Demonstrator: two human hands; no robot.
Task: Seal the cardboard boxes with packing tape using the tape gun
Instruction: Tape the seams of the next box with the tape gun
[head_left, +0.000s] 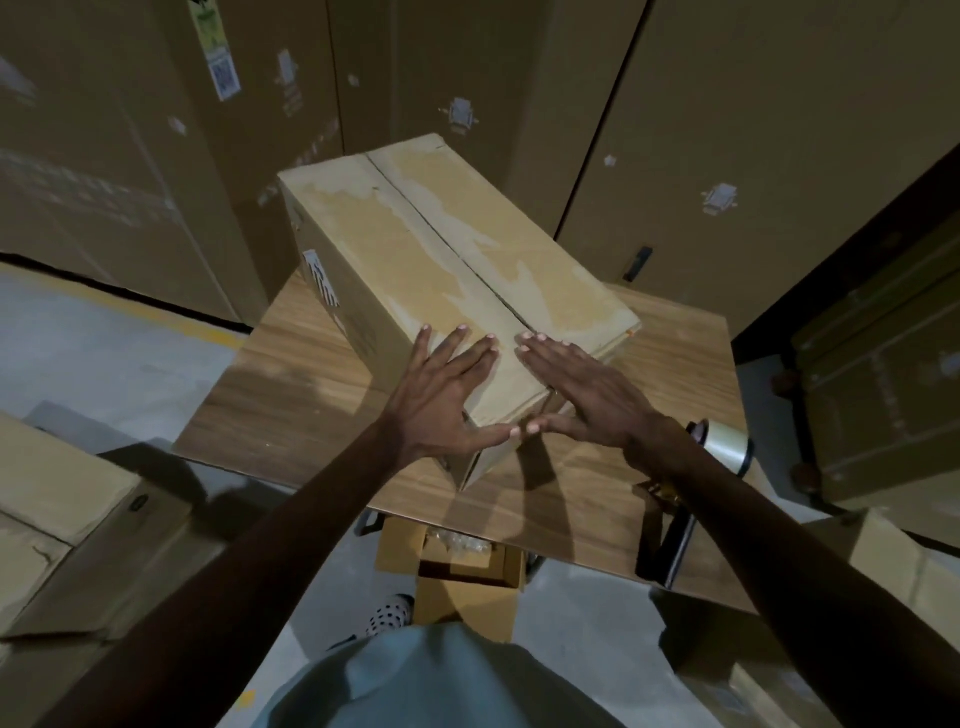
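Observation:
A long cardboard box (415, 244) lies on a wooden table (291, 395), its two top flaps meeting at a centre seam that runs away from me. My left hand (441, 395) lies flat on the left flap at the near end, fingers straight. My right hand (576, 389) lies flat on the right flap beside it. The two thumbs nearly touch over the box's near edge. A tape gun (722, 447) with a roll of clear tape rests on the table to the right, partly hidden by my right forearm.
Tall cardboard cartons (727, 130) wall in the back and both sides. A small open box (467, 566) sits on the floor under the table's near edge. More cartons (57, 525) stand at lower left and right. Grey floor (88, 358) shows at left.

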